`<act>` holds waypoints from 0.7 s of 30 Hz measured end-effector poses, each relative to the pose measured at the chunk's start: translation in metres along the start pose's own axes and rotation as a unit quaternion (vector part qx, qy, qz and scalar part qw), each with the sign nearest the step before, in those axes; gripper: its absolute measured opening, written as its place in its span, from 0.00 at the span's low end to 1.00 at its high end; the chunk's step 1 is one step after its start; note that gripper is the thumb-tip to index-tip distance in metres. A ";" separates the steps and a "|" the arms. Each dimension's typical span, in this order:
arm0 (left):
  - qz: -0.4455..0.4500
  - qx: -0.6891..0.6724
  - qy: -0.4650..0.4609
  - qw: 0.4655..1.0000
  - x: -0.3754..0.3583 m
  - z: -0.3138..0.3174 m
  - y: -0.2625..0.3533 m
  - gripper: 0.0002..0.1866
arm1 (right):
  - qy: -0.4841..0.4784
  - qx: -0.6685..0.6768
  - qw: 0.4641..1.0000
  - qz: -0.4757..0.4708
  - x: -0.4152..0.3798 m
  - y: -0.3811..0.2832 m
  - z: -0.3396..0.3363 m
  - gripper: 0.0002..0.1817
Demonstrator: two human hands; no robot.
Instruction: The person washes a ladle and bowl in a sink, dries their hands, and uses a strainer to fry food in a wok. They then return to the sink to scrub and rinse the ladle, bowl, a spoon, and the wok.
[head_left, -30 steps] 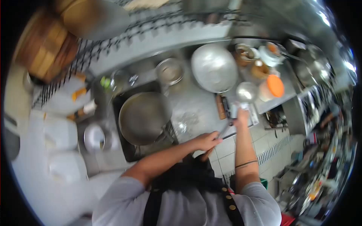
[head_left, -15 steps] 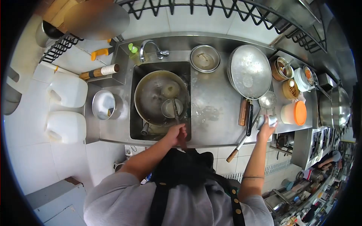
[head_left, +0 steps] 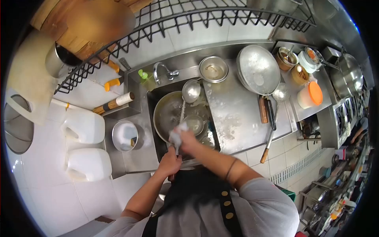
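Observation:
My left hand [head_left: 169, 162] is closed around the lower shaft of a ladle [head_left: 191, 92], near its brown grip, which shows just below my fist. The ladle's metal bowl points away from me, over the far rim of a large pan [head_left: 156, 114] of murky water in the sink. My right hand [head_left: 187, 141], slightly blurred, presses a whitish, crumpled scrubber [head_left: 177, 132] around the ladle's shaft just above my left hand. A second round metal bowl [head_left: 194, 125] lies in the water beside the shaft.
A faucet [head_left: 157, 71] stands behind the sink. To the left are a steel pot [head_left: 125, 135] and white jugs [head_left: 89, 164]. At right lie stacked woks [head_left: 258, 70], another ladle [head_left: 281, 93] and an orange-lidded tub [head_left: 310, 96]. A black wire rack [head_left: 189, 17] hangs above.
My right hand has swung left from the counter with the scrubber and now meets the ladle. My left hand has lifted the ladle's bowl out of the water. The view has shifted.

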State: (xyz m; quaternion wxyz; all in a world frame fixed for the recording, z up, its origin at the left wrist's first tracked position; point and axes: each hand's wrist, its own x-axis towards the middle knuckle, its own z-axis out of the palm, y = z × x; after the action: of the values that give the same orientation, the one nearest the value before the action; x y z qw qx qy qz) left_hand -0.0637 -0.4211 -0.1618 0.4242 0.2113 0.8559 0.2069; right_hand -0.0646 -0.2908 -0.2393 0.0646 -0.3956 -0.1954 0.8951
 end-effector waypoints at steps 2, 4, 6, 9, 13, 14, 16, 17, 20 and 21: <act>-0.021 0.010 0.036 0.999 -0.028 -0.006 -0.001 0.20 | -0.058 0.030 0.995 -0.075 0.058 -0.019 -0.003 0.08; -0.004 0.001 0.029 1.000 -0.040 -0.009 -0.012 0.19 | -0.042 0.102 0.992 -0.062 0.093 -0.041 0.001 0.07; 0.048 -0.010 0.027 0.998 -0.043 -0.012 -0.036 0.18 | -0.058 0.110 0.991 -0.048 0.073 -0.008 0.006 0.06; 0.049 -0.005 0.048 0.998 -0.028 -0.024 -0.059 0.14 | -0.119 0.000 0.993 -0.011 0.007 0.037 0.020 0.10; 0.053 0.017 0.003 0.998 -0.058 -0.035 -0.071 0.18 | -0.011 0.016 0.994 -0.112 0.056 -0.002 0.016 0.08; 0.052 0.033 0.003 0.998 -0.066 -0.034 -0.076 0.18 | 0.009 0.047 0.990 -0.133 0.058 -0.017 0.020 0.06; 0.043 0.004 -0.022 0.999 -0.057 -0.044 -0.073 0.18 | 0.007 -0.034 0.987 -0.156 0.038 -0.004 0.028 0.05; 0.031 -0.039 -0.040 0.998 -0.046 -0.046 -0.069 0.18 | 0.003 -0.128 0.977 -0.173 0.027 0.003 0.031 0.05; 0.055 -0.247 -0.009 0.967 -0.001 -0.048 -0.051 0.12 | -0.144 -0.313 0.925 -0.157 -0.004 -0.004 0.025 0.16; 0.028 -0.366 -0.030 0.930 0.008 -0.053 -0.041 0.09 | -0.131 -0.450 0.855 -0.222 -0.010 -0.018 0.022 0.20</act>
State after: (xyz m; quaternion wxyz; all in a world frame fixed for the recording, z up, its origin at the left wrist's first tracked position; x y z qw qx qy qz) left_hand -0.1192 -0.4602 -0.1591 0.4912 0.0716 0.7014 0.5115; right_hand -0.0743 -0.2833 -0.2114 0.0499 -0.2065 -0.6664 0.7146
